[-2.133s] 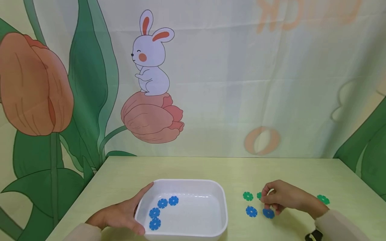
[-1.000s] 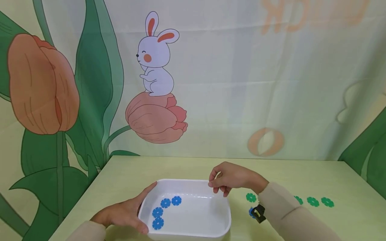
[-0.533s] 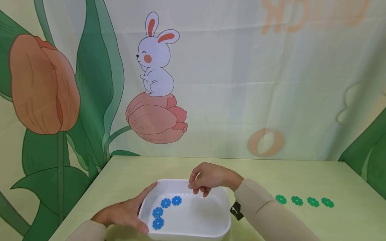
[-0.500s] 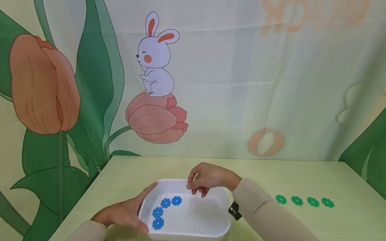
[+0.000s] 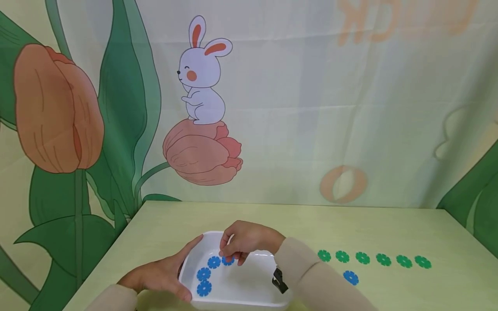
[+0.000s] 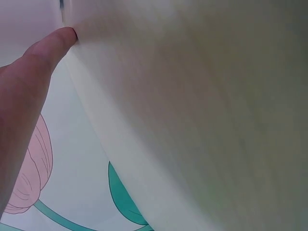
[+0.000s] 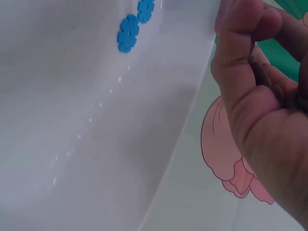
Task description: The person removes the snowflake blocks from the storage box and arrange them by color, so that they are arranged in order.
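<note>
A white rectangular tray (image 5: 256,287) stands on the table, with several blue flower-shaped discs (image 5: 204,288) along its left and back inside. My left hand (image 5: 165,274) grips its left end, thumb at the near corner and fingers along the far corner; one finger (image 6: 45,55) shows in the left wrist view. Over the tray's back left, my right hand (image 5: 249,239) has thumb and fingers drawn together, right above the rearmost blue disc (image 5: 228,261). The right wrist view shows that hand's curled fingers (image 7: 236,62) beside the tray rim; what lies between the fingertips is hidden.
Several green flower-shaped discs (image 5: 383,259) lie in a row on the table (image 5: 389,233) to the right. A single blue disc (image 5: 351,277) shows in front of them, beside the right sleeve (image 5: 319,280). Behind hangs a printed backdrop (image 5: 288,129).
My right hand has travelled left from the discs on the table, across the tray's right side, and lower to its back left. My left hand stays at the tray's left end.
</note>
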Demonstrator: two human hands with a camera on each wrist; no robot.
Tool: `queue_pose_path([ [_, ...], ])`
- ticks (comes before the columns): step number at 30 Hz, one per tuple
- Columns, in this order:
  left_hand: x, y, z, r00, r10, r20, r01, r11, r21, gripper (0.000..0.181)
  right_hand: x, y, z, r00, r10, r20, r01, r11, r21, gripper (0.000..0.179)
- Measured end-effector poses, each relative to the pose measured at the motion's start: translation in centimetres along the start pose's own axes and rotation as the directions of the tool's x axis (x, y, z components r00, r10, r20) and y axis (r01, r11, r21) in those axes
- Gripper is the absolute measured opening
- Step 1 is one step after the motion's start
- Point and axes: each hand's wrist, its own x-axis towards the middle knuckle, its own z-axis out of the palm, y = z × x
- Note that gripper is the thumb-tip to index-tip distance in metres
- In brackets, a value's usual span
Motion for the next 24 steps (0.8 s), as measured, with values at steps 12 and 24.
queue_pose_path([
  [12,-0.2,-0.1,-0.3,0.999,0.024,0.025,-0.024,1.0,-0.003,0.125,1.3,1.3,2.5,0.999,0.031,0.019,-0.031,0.999,0.038,0.008],
  [24,-0.3,-0.6,-0.6,0.996,0.062,0.057,-0.062,0.998,-0.001,0.127,2.0,2.4,4.2,0.994,0.054,0.096,-0.055,0.998,0.006,0.011],
])
